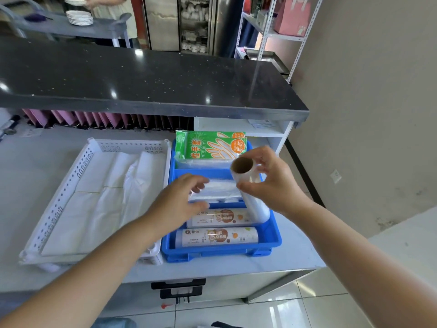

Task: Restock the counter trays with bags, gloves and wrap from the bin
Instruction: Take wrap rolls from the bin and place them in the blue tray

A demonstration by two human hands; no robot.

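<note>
A blue bin [275, 235] stands on the white counter. My right hand [274, 183] holds a clear roll of wrap [253, 197] with a cardboard core, tilted above the bin's right side. My left hand [179, 200] reaches into the bin's middle, its fingers apart around a stack of clear plastic bags [220, 189]. At the bin's far end leans a green pack of gloves [210, 145]. Two labelled wrap rolls [217, 236] lie at its near end. A white perforated tray [59, 204] to the left holds folded white bags [99, 197].
A black countertop [142, 76] overhangs the work surface at the back, with pink folders [94, 119] stored under it. To the right are a beige wall and tiled floor. A person stands by stacked plates [79, 17] at the far left.
</note>
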